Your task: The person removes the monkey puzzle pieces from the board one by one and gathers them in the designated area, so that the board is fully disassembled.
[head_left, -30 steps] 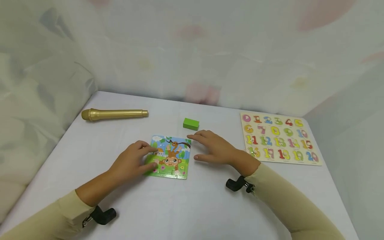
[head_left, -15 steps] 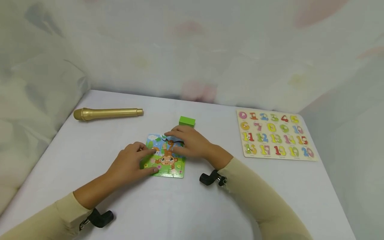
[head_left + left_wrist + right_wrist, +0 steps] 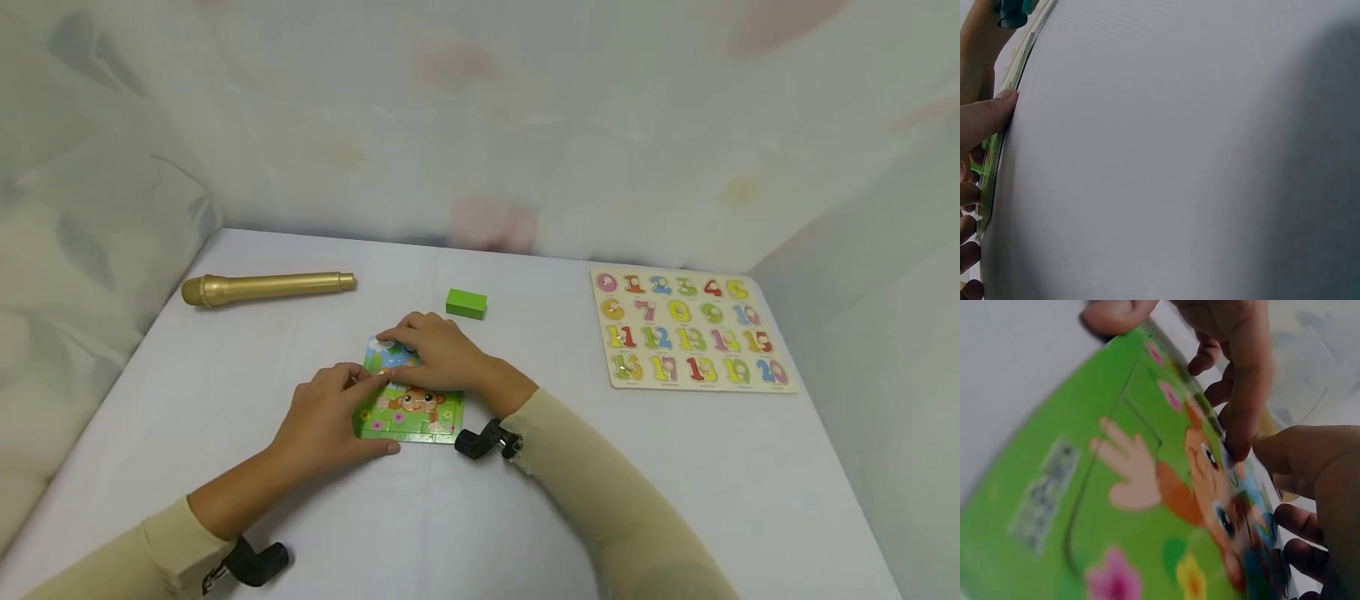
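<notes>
A square jigsaw puzzle (image 3: 412, 421) with a monkey picture lies flat on the white table, in a green-edged frame. My left hand (image 3: 322, 421) is at its left side, the index finger over the board and the thumb by the near edge. In the left wrist view that thumb (image 3: 994, 112) touches the board's edge. My right hand (image 3: 442, 354) lies across the puzzle's upper part and hides much of it. In the right wrist view the right fingers (image 3: 1300, 525) are low over the blue part of the puzzle (image 3: 1116, 469); whether they pinch a piece is hidden.
A green block (image 3: 467, 304) lies just behind the right hand. Far left is a gold microphone (image 3: 266, 288), and to the right a number board (image 3: 690, 332) with colourful numerals. Cloth walls (image 3: 480, 125) close off the back and sides.
My right hand has moved left from beside the puzzle to over its upper part. The left thumb has shifted from the board's face to its near edge. The view has shifted slightly.
</notes>
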{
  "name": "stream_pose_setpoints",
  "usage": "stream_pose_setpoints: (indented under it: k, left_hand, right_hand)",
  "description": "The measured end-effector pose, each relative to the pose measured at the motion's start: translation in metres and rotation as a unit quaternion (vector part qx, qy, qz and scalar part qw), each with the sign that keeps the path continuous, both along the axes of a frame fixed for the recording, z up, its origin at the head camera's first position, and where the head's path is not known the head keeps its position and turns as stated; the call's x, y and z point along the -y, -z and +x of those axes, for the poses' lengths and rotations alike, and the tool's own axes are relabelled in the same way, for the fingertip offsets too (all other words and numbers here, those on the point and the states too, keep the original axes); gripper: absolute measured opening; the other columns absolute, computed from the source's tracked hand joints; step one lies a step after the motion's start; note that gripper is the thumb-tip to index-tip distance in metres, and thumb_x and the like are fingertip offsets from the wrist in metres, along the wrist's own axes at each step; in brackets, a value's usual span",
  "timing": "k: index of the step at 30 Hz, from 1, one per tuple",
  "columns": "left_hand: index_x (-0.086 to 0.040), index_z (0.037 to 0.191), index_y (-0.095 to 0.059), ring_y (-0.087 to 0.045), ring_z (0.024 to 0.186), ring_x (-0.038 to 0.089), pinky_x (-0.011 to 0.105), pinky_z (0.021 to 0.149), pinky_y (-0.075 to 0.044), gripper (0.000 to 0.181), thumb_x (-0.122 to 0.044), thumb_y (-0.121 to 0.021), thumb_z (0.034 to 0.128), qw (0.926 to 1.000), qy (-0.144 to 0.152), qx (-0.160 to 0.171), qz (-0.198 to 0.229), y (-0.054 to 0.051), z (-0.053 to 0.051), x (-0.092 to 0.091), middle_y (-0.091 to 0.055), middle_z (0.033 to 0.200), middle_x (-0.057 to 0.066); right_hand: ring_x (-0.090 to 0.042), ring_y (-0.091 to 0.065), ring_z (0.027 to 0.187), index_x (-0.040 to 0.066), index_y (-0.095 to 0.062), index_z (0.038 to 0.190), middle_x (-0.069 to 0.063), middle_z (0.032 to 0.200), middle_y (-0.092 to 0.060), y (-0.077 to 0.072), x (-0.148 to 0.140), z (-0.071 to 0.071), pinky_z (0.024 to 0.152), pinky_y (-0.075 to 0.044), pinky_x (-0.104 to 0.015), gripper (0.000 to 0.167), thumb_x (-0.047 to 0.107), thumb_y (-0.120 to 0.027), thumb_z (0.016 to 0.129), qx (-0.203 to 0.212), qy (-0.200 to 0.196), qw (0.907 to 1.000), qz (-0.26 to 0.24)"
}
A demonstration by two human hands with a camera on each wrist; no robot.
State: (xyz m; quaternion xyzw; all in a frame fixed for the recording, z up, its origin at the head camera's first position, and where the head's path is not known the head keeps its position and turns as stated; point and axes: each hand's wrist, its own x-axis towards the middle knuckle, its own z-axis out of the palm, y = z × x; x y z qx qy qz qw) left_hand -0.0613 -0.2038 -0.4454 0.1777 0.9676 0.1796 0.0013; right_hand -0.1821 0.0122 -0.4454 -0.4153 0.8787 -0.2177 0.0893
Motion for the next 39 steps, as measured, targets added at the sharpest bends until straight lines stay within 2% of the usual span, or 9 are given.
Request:
stream_pose_setpoints:
  k: [7,15,20,25,34,39]
  left_hand:
    - [-0.013,0.146,-0.066,-0.054,0.119,0.039,0.062,0.089,-0.042,0.095,-0.059,-0.097,0.0684,1.0000,-0.006,0.000,0.005,0.000,0.000,-0.003,-0.056,0.132,0.015]
    - [-0.016,0.149,-0.065,-0.054,0.119,0.038,0.061,0.088,-0.042,0.096,-0.060,-0.096,0.0696,1.0000,-0.001,0.009,0.002,-0.003,0.001,-0.003,-0.056,0.132,0.015]
    - [-0.017,0.147,-0.066,-0.054,0.120,0.041,0.063,0.089,-0.041,0.095,-0.058,-0.098,0.0678,0.9998,-0.013,0.013,0.009,-0.002,0.004,0.000,-0.056,0.132,0.016]
    - [-0.017,0.147,-0.065,-0.052,0.121,0.042,0.063,0.090,-0.039,0.094,-0.057,-0.097,0.0690,0.9996,-0.013,0.016,0.018,0.000,0.003,0.001,-0.056,0.132,0.017]
    - [-0.017,0.147,-0.066,-0.053,0.120,0.041,0.063,0.088,-0.041,0.094,-0.057,-0.098,0.0681,0.9998,-0.011,0.013,0.012,-0.001,0.002,-0.001,-0.056,0.132,0.015]
    - [-0.017,0.147,-0.066,-0.052,0.120,0.040,0.062,0.089,-0.040,0.094,-0.057,-0.098,0.0683,0.9998,-0.009,0.013,0.008,-0.002,0.000,-0.003,-0.055,0.133,0.016]
  right_hand:
    - [-0.009,-0.051,0.117,0.033,-0.059,0.154,0.007,0.138,-0.057,-0.003,0.011,-0.005,0.092,-0.042,-0.033,0.059,0.054,-0.069,0.099,0.026,0.016,0.9989,0.036]
    - [-0.008,-0.055,0.109,0.030,-0.064,0.146,0.006,0.128,-0.061,-0.006,0.015,-0.011,0.089,-0.047,-0.029,0.051,0.038,-0.071,0.096,0.064,0.009,0.9975,0.028]
    - [-0.007,-0.056,0.103,0.029,-0.067,0.141,0.006,0.121,-0.062,-0.004,0.020,-0.012,0.085,-0.047,-0.025,0.046,0.033,-0.070,0.096,0.067,0.005,0.9975,0.019]
    - [-0.009,-0.056,0.099,0.032,-0.067,0.139,0.006,0.118,-0.061,-0.007,0.024,-0.010,0.082,-0.047,-0.027,0.042,0.032,-0.070,0.096,0.059,0.027,0.9972,0.037]
    - [-0.012,-0.055,0.102,0.033,-0.067,0.134,0.004,0.121,-0.059,-0.012,0.026,-0.008,0.085,-0.047,-0.031,0.037,0.030,-0.070,0.098,0.070,0.046,0.9948,0.057]
    - [-0.012,-0.055,0.105,0.031,-0.065,0.136,0.003,0.124,-0.059,-0.014,0.024,-0.011,0.088,-0.048,-0.032,0.040,0.030,-0.072,0.097,0.087,0.045,0.9937,0.055]
